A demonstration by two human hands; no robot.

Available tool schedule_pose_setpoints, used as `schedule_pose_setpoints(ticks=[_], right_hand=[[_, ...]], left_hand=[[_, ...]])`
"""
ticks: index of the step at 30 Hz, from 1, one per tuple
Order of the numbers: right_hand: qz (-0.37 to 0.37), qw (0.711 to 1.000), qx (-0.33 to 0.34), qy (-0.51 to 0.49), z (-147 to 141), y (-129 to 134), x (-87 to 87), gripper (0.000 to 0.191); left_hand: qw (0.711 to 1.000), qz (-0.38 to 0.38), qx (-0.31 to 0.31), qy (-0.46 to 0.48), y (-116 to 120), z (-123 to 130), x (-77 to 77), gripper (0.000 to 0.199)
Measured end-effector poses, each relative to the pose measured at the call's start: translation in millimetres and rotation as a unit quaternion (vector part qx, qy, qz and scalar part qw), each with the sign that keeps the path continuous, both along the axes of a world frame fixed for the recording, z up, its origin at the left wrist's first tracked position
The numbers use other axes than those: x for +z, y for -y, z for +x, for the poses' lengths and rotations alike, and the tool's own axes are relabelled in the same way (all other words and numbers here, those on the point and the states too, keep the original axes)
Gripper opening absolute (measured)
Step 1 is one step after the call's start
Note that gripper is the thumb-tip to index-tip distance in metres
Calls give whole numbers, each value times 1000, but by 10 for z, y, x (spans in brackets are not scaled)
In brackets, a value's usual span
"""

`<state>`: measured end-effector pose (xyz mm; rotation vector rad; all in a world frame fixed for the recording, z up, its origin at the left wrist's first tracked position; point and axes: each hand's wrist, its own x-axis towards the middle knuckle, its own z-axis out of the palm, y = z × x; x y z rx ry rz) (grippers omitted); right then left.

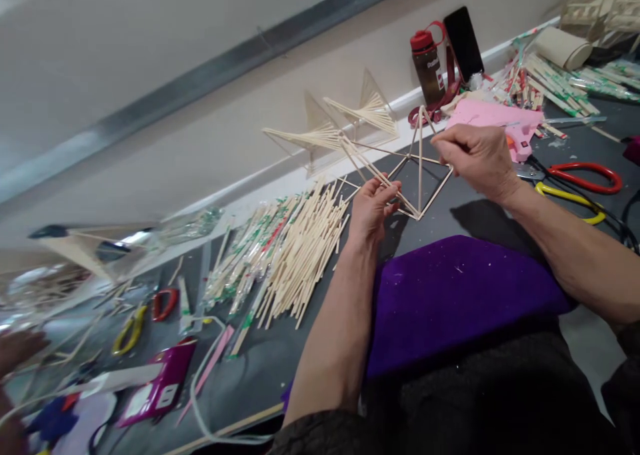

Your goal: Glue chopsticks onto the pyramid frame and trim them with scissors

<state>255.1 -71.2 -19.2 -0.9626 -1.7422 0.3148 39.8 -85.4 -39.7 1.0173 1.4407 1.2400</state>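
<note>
A frame of thin wooden sticks (421,155) stands on the grey table, with fans of sticks (320,138) stretching to its left against the wall. My left hand (373,205) pinches the sticks on the frame's near left side. At the frame's right corner, my right hand (475,155) is closed, its fingertips by the stick ends; what it holds, if anything, is too small to make out. A large pile of loose sticks (305,255) lies left of my left hand.
Behind the frame stand a bottle (427,71) and a phone (464,41). Red-handled (587,177) and yellow-handled scissors (573,201) lie right, near a pink glue gun (520,135). A purple cloth (465,301) covers the near edge. Another person's hand (20,351) shows far left.
</note>
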Motion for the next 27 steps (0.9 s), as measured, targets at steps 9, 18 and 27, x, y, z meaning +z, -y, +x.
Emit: schedule_pose_setpoints(ticks=[9, 18, 27], right_hand=[[-194, 910, -173, 322, 168, -256, -251, 32], [-211, 901, -126, 358, 51, -406, -494, 40], [-207, 901, -122, 360, 116, -424, -518, 33]], left_hand=[[824, 5, -98, -558, 146, -138, -93, 35], [738, -10, -97, -668, 294, 92, -48, 39], [787, -15, -92, -610, 292, 83, 8, 42]])
